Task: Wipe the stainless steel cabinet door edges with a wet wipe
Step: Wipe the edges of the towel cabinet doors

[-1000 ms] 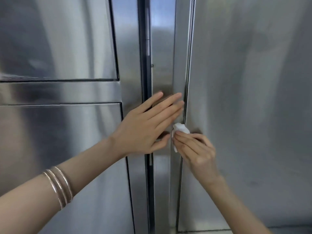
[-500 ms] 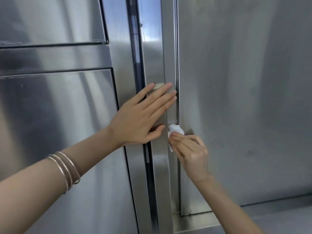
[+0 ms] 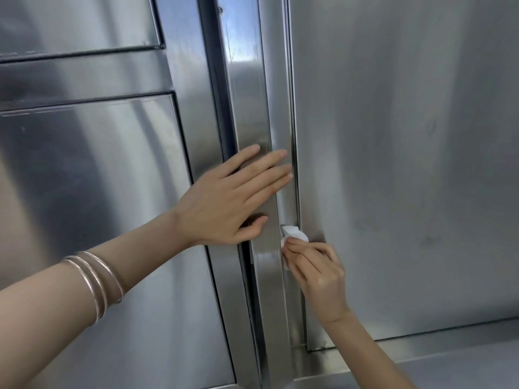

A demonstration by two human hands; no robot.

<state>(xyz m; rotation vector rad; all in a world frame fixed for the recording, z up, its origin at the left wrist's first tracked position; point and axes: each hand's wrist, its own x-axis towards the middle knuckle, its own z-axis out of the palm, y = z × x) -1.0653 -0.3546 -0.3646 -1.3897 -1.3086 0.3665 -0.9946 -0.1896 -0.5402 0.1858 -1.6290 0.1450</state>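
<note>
Rested left hand (image 3: 227, 203) flat, fingers released, on the steel strip (image 3: 247, 108), probably for bracing, and pinched wet wipe (image 3: 295, 235) in right hand (image 3: 317, 273) grip against the cabinet door edge (image 3: 295, 122), low in the seam, for reaching the groove.

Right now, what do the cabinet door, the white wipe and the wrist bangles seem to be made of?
Cabinet door: probably brushed stainless steel, satin finish; it gives soft, blurred reflections.
Wipe: soft white paper or nonwoven cloth, matte; it lies crumpled in the right hand's pinch.
Bangles: likely thin metal, pale gold; they catch bright glints.
</note>
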